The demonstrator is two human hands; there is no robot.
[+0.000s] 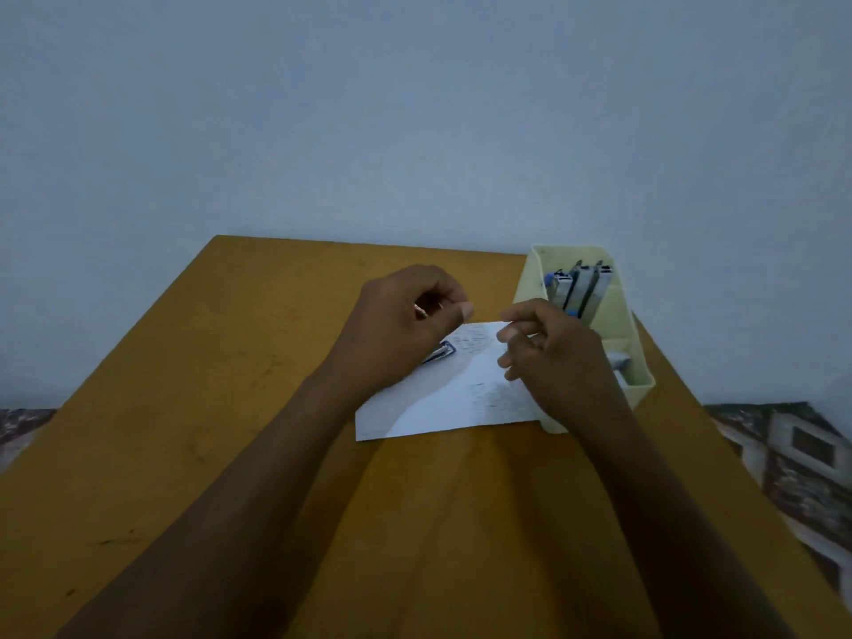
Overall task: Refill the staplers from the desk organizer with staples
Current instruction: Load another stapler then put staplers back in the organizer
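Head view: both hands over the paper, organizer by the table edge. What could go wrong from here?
1. The right hand seems to pinch the far edge of the paper; lifting it could shift the stapler lying at that edge, half hidden by the left hand.
2. The organizer sits near the right edge of the table, beside the right forearm; a bump might topple the staplers standing in it.

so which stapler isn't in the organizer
The blue-edged stapler lying flat by the far left edge of the paper, partly under the left hand. The other staplers stand upright in the back compartment of the desk organizer.
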